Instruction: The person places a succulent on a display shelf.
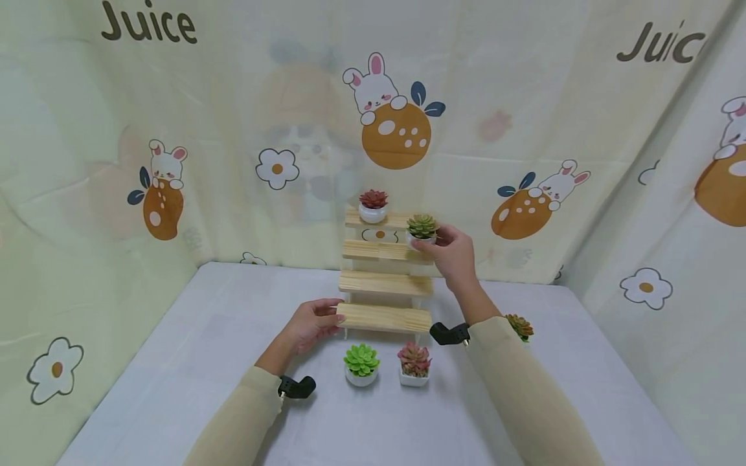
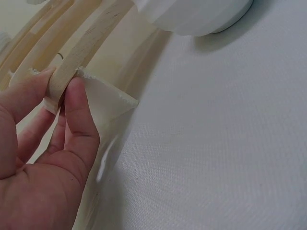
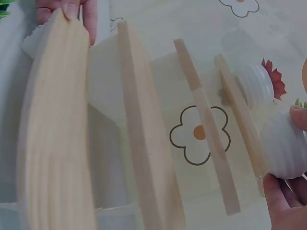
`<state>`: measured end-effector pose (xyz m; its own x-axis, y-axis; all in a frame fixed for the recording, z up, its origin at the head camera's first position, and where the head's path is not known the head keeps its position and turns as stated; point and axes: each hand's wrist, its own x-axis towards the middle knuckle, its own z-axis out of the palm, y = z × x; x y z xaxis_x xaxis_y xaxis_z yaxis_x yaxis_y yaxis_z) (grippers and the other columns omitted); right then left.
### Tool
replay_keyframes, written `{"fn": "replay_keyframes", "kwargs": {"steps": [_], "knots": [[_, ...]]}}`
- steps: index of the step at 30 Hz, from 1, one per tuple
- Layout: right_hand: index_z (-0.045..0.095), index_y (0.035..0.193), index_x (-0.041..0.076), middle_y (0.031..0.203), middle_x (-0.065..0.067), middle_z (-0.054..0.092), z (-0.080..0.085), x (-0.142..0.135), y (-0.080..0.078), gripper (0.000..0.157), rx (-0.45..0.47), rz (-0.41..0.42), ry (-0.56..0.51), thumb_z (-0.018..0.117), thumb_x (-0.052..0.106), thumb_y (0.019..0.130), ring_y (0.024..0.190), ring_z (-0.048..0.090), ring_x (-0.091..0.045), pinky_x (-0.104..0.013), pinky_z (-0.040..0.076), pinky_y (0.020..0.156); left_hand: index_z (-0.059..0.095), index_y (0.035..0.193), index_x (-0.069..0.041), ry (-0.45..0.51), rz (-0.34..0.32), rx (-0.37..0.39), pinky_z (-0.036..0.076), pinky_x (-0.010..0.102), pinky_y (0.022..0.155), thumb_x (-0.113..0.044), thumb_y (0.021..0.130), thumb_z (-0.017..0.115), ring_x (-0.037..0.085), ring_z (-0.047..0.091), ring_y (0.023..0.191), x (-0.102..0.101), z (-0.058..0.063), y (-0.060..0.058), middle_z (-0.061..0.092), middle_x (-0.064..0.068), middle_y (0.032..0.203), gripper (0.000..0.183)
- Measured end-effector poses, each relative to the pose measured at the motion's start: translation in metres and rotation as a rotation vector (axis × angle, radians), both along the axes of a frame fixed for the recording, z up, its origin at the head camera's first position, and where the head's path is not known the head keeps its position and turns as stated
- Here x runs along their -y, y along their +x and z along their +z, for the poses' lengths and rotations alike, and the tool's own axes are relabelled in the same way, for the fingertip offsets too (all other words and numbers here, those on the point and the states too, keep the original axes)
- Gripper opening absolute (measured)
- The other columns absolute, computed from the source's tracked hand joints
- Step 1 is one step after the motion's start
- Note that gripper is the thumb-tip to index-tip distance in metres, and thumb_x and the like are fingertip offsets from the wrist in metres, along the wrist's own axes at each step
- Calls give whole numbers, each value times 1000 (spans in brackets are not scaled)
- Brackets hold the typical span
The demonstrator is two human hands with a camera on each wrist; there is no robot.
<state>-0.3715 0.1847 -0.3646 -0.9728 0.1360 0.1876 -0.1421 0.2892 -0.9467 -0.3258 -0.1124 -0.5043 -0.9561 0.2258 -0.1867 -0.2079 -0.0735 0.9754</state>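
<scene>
A stepped wooden display shelf (image 1: pixel 386 283) with several pale boards stands at the back of the table. My left hand (image 1: pixel 307 327) pinches the left end of its lowest board (image 2: pixel 72 72) between thumb and fingers. In my right hand (image 1: pixel 457 257) is a potted green succulent (image 1: pixel 421 228), gripped by its white ribbed pot (image 3: pixel 287 146). That pot is at the right end of the top board (image 3: pixel 240 120); whether it rests on the wood I cannot tell. A dark red succulent (image 1: pixel 373 202) in a round white pot sits on the top board's left part.
In front of the shelf stand a bright green succulent (image 1: pixel 361 364) in a round pot and a pinkish one (image 1: pixel 414 364) in a square pot. An orange-green succulent (image 1: pixel 520 327) is partly hidden by my right sleeve (image 1: pixel 524 382). A printed curtain (image 1: pixel 233 97) hangs behind.
</scene>
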Motion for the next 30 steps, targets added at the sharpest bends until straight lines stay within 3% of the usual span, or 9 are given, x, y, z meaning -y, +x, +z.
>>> {"fn": "replay_keyframes", "kwargs": {"steps": [9, 18, 26, 30], "knots": [[64, 139, 14, 135, -9, 66, 14, 7, -19, 64, -33, -21, 2, 88, 31, 82, 120, 61, -22, -37, 54, 102, 56, 143, 2, 16, -4, -3, 61, 25, 76, 0, 94, 70, 13, 69, 90, 1, -3, 0, 67, 12, 118, 51], [67, 133, 9, 124, -9, 66, 24, 14, -37, 59, -59, -23, 5, 88, 29, 83, 108, 57, -17, -27, 51, 89, 58, 141, 0, 12, 4, -2, 61, 26, 77, 0, 94, 71, 15, 70, 92, 1, -2, -1, 68, 14, 119, 49], [67, 134, 8, 134, -12, 65, 23, 17, -46, 57, -40, -52, 25, 87, 26, 84, 119, 59, -23, -39, 53, 99, 58, 141, 1, 18, 5, 6, 61, 26, 76, 1, 94, 70, 14, 70, 90, 0, -1, 0, 68, 13, 119, 49], [69, 128, 7, 121, -12, 67, 23, 20, -48, 52, -55, -79, 54, 86, 28, 84, 106, 58, -22, -35, 52, 88, 58, 142, 1, 15, 3, 3, 61, 26, 76, 0, 94, 71, 14, 70, 90, 0, 0, 0, 68, 13, 119, 49]]}}
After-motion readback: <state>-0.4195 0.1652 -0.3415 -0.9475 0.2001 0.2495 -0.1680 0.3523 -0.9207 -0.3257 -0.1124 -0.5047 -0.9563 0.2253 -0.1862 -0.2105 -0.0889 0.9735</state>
